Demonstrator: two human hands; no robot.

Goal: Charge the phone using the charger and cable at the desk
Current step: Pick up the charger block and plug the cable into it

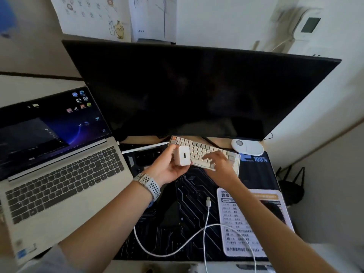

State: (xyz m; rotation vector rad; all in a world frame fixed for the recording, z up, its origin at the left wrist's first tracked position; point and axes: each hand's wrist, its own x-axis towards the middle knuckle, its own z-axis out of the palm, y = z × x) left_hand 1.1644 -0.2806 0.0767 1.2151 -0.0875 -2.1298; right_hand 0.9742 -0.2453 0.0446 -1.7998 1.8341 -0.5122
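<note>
Left hand is raised over the dark desk mat, fingers curled round a white charger, gripping it with its port face turned toward the person; a pale perforated watch band sits on that wrist. Right hand hovers just right of the charger, above the near edge of a small white keyboard, fingers bent and loosely apart, nothing visibly in it; whether it touches the keys is unclear. White cable lies on the mat nearer the person, not touching either hand: its plug end points toward the far side, between the two forearms, and the cord loops left and right across the mat, then runs off the near edge. No phone can be made out. Open laptop sits left with its screen lit. Large dark monitor stands at the far side, screen off. A white round device rests just right of the keyboard below the monitor. A printed card lies on the right part of the mat, partly under the right forearm. Papers with doodles hang on the far wall.
</note>
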